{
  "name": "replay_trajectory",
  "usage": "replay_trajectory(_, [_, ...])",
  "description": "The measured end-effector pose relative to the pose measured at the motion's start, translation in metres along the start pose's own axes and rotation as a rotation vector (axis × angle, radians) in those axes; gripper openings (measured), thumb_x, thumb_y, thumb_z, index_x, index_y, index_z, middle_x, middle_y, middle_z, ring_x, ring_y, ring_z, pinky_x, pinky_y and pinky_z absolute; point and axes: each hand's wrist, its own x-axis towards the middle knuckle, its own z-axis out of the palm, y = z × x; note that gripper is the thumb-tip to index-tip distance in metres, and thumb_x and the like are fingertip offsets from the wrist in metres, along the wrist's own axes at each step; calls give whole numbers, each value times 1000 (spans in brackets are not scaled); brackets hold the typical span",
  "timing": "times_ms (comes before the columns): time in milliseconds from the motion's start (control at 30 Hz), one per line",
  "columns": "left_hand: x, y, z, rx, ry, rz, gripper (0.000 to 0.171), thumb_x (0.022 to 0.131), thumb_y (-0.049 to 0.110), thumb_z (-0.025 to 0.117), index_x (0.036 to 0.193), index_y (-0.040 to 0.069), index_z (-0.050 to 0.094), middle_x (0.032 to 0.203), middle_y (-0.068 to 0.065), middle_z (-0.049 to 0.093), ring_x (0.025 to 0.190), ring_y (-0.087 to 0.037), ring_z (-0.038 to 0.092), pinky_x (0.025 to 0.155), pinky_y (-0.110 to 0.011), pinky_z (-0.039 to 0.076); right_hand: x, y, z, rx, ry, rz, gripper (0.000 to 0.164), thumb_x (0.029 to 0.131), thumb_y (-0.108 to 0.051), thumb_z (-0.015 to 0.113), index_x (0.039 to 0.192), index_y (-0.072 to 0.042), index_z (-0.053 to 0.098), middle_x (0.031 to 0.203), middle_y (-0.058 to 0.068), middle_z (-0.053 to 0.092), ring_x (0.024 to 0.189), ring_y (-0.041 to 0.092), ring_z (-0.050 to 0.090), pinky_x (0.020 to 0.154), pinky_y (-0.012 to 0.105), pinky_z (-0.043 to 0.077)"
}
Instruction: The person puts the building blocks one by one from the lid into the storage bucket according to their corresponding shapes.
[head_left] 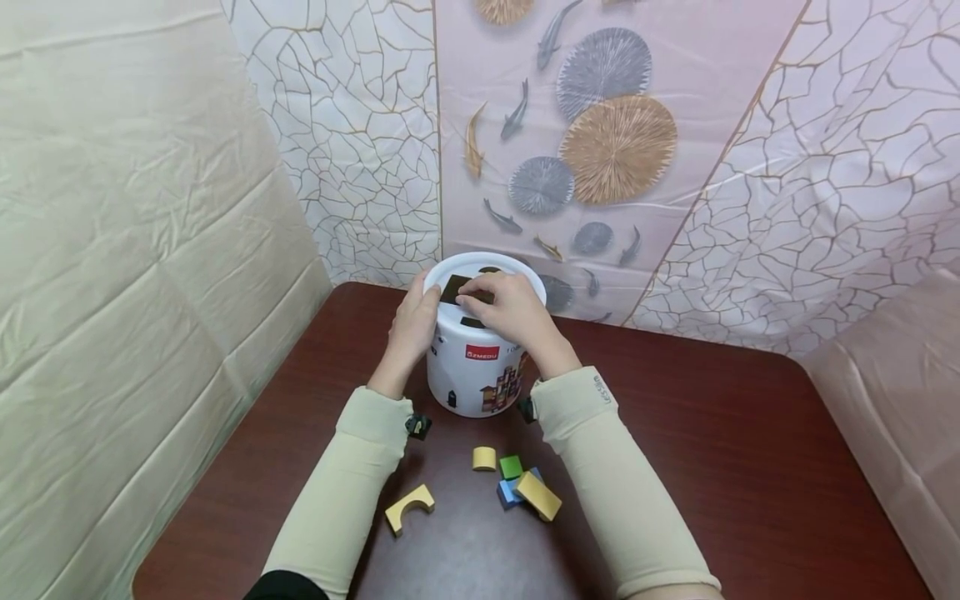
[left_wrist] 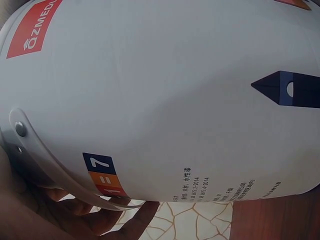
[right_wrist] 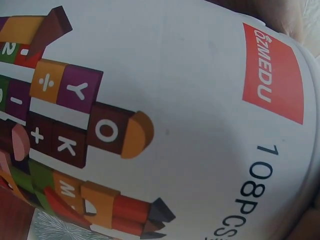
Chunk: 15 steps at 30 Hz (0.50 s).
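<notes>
A white toy bucket (head_left: 472,379) with a printed side stands on the table, and its white lid (head_left: 447,315) has several dark cut-out openings. My left hand (head_left: 413,321) grips the bucket at the left, thumb at the lid's rim. In the left wrist view, its fingers (left_wrist: 105,220) reach round the side by the white carry handle (left_wrist: 55,172). My right hand (head_left: 513,307) is over the lid, thumb and fingertips bent at the large square opening (head_left: 452,289). Whether they pinch anything is hidden. The right wrist view shows mostly the bucket's printed wall (right_wrist: 175,100).
On the brown table (head_left: 712,433), nearer me, lie a yellow arch block (head_left: 411,505), a yellow curved block (head_left: 484,458), a green block (head_left: 511,467) and a yellow block (head_left: 539,496) leaning on a blue block (head_left: 507,493). A patterned cloth (head_left: 367,150) hangs behind the bucket.
</notes>
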Motion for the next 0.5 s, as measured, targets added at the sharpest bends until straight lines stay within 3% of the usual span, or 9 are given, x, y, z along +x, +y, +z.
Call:
replay_trajectory(133, [0,0,1,-7,-3,-1,54,103,48,33,154,29,37,149,-6,50,128,-35,49,104,-67,28,-4,0,2,-65,-7,-27,24,98,-33,65,110,-16,77,108,-2,73,106,17,65,92,37,49])
replay_trajectory(333, [0,-1,2,-9,-2,13,54,104,46,34,155,30,37,150,-6,49,128,-36,49,103,-67,29,-30,-11,17,-379,54,-176,46,106,-37,38,132,-9,65,135,6,63,129,24,54,109,40,39])
replay_trajectory(433, [0,-1,1,-7,13,14,53,103,45,34,154,30,40,149,-5,50,127,-35,50,103,-67,30,-50,-22,28,-425,144,-280,47,105,-30,40,136,-3,60,138,11,61,129,27,55,110,42,38])
replay_trajectory(500, [-1,-1,0,-9,14,7,52,103,45,35,153,31,41,148,-5,52,126,-36,51,103,-66,30,-63,-31,35,-374,194,-348,46,102,-27,46,138,0,58,140,13,59,130,29,54,111,44,37])
